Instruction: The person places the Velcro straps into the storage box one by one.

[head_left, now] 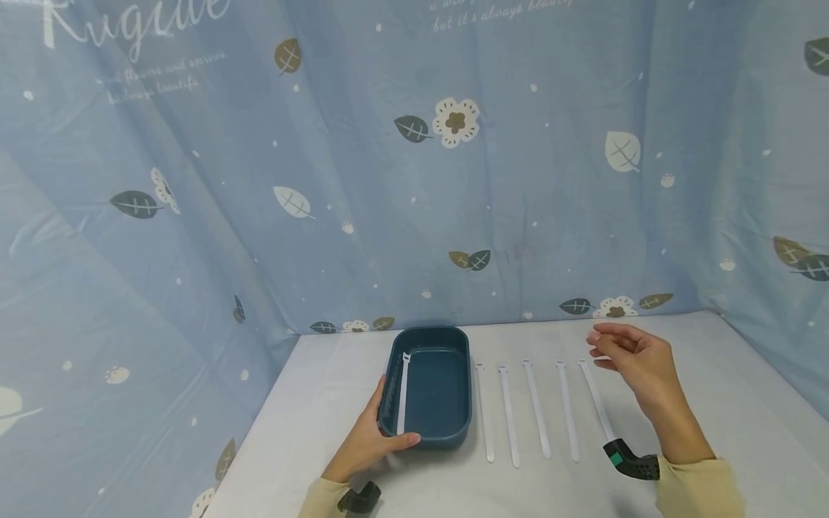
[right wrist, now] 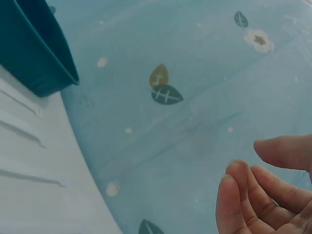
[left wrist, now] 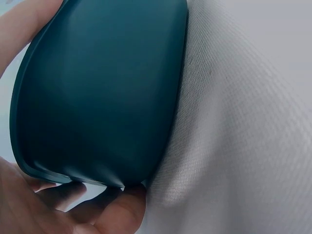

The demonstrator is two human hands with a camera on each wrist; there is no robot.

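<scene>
My left hand (head_left: 368, 440) grips a dark teal plastic bin (head_left: 463, 432) at its near left corner, thumb over the rim and fingers along the outer side. Seen from the left wrist, the fingers (left wrist: 122, 209) touch the bin's wall. One white cable tie (head_left: 403, 396) with a slotted head lies lengthwise inside, by the left wall. Over the far right part of the table, my right hand (head_left: 637, 358) is raised with fingers loosely bent. The right wrist view shows a gap between thumb and fingers, with nothing held. Nearest to it lies the rightmost cable tie (head_left: 594, 396).
Between the bin and the right hand, several more white cable ties (head_left: 535, 410) lie spaced in a row on the white tablecloth (head_left: 453, 489). A blue patterned curtain (head_left: 363, 259) hangs behind the table and at its sides. Both wrists carry black camera mounts (head_left: 631, 462).
</scene>
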